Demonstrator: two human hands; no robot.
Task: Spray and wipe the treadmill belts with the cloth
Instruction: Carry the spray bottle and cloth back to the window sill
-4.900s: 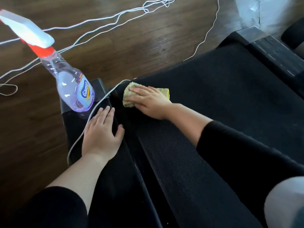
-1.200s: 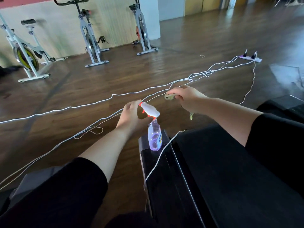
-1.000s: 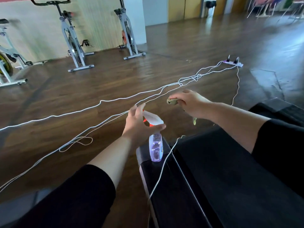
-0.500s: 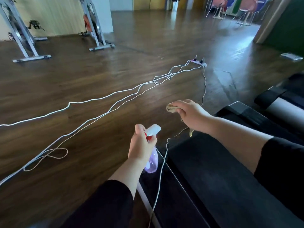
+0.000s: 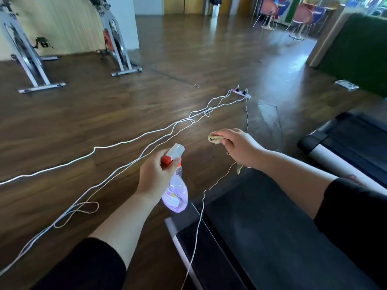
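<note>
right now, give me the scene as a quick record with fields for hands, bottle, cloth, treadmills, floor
left hand: grips the bottle by its neck
bottle: purple liquid, nozzle pointing away, held by the near treadmill's corner
right hand: grips the cloth, raised
cloth: bunched, one end hanging below the hand
near treadmill: dark belt, white cable across its edge
second treadmill: to the right
floor: wood, with a power strip; bikes at the far wall

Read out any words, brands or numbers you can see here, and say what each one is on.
No text is legible here.
spray bottle in the left hand: label too blurred to read.
cloth in the right hand: no print shows.
exercise bike: red patch, too blurred.
white flat thing on the floor: marks too small.
</note>
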